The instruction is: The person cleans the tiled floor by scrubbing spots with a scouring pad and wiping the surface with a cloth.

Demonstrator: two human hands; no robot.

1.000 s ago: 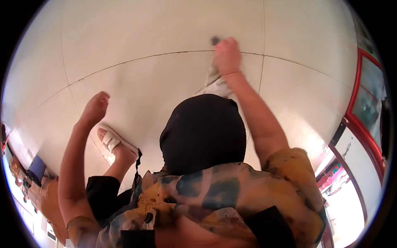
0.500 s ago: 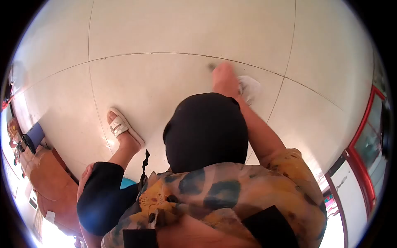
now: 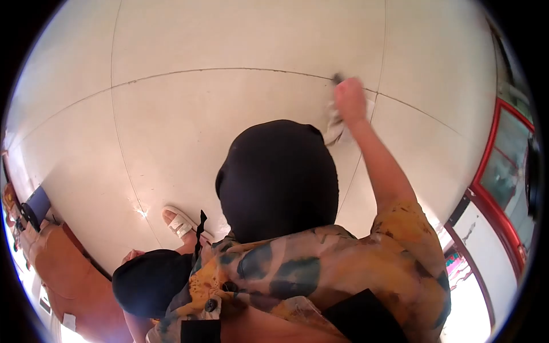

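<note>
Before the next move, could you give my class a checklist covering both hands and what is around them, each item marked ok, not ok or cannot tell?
1. Right hand at the floor work area, in view: ok.
2. Pale cloth by the right hand: ok, though how it is gripped is unclear.
3. Dark thing at the right fingertips identified: cannot tell, it is small and blurred.
4. Left hand fully visible: not ok, the left knee hides most of it.
5. Left sandal apart from the cloth: ok.
6. Red-framed cabinet apart from the right hand: ok, it stands off to the right.
</note>
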